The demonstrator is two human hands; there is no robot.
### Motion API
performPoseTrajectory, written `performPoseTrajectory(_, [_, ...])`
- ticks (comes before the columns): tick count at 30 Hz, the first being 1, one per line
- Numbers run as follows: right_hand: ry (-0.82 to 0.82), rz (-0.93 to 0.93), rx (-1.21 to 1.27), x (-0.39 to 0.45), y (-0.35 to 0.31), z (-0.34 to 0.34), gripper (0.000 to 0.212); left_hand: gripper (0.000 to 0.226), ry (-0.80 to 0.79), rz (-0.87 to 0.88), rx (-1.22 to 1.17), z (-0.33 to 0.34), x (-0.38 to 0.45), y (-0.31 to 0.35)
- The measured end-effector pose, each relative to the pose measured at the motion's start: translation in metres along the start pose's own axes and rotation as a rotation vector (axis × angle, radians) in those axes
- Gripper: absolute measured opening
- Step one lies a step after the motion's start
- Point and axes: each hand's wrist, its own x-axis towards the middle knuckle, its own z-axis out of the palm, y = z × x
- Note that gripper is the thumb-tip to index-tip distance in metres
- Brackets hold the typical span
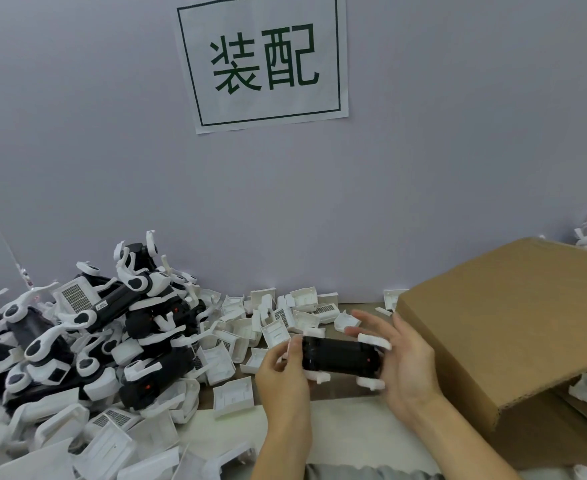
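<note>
Black toy body (340,353) — sign (264,60) "装配"

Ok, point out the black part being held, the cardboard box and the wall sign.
black part (340,353): head view, middle of its body.
cardboard box (514,323): head view, top face.
wall sign (262,60): head view, paper centre.
</note>
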Motion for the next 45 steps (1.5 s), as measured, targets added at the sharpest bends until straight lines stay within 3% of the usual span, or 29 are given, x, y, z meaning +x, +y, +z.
performPoseTrajectory(3, [-0.053, -0.040, 0.016, 0.002, 0.002, -0.002, 0.058, 0.021, 0.013, -0.148, -0.167, -0.004, 0.002, 0.001])
performPoseTrajectory(6, [-0.070, -0.087, -0.086, 0.000, 0.004, 0.000, 0.046, 0.018, 0.015, -0.206, -0.204, -0.005, 0.001, 0.001])
performPoseTrajectory(12, [-0.028, -0.109, -0.239, 0.005, 0.009, 0.001, 0.028, 0.004, 0.019, -0.119, -0.044, -0.006, 0.003, -0.003])
performPoseTrajectory(15, [0.071, -0.093, -0.285, 0.009, 0.012, 0.003, 0.023, 0.026, -0.025, -0.078, 0.010, -0.005, -0.002, 0.000])
performPoseTrajectory(20, [0.221, -0.015, -0.298, 0.018, 0.016, -0.003, 0.035, 0.032, -0.147, 0.011, 0.092, 0.001, -0.009, 0.003])
performPoseTrajectory(25, [0.254, -0.058, -0.379, 0.014, 0.014, -0.003, 0.037, 0.029, -0.165, 0.102, 0.130, 0.002, -0.012, 0.004])
performPoseTrajectory(30, [0.323, -0.111, -0.671, 0.008, 0.013, 0.000, 0.026, 0.030, -0.102, 0.140, 0.130, 0.001, -0.010, 0.004])
performPoseTrajectory(33, [0.429, -0.329, -1.039, 0.005, 0.014, -0.003, 0.020, 0.034, 0.000, 0.106, 0.119, -0.002, -0.006, 0.004])
performPoseTrajectory(34, [0.433, -0.432, -1.129, 0.004, 0.014, -0.003, 0.026, 0.037, 0.037, 0.079, 0.111, -0.004, -0.004, 0.003])
performPoseTrajectory(35, [0.385, -0.532, -1.148, 0.002, 0.013, -0.001, 0.036, 0.040, 0.064, 0.054, 0.096, -0.005, -0.003, 0.003])
performPoseTrajectory(37, [0.140, -0.628, -1.115, -0.003, 0.011, 0.005, 0.059, 0.044, 0.088, 0.011, 0.061, -0.007, -0.001, 0.003])
performPoseTrajectory(40, [-0.192, -0.604, -1.266, -0.012, 0.013, 0.011, 0.086, 0.049, 0.116, -0.045, 0.022, -0.009, 0.001, 0.002])
performPoseTrajectory(43, [-0.176, -0.552, -1.501, -0.008, 0.019, 0.009, 0.087, 0.050, 0.111, -0.093, -0.019, -0.009, 0.001, 0.002])
performPoseTrajectory(45, [-0.102, -0.493, -1.521, -0.001, 0.020, 0.004, 0.080, 0.051, 0.072, -0.099, -0.019, -0.008, -0.002, 0.003])
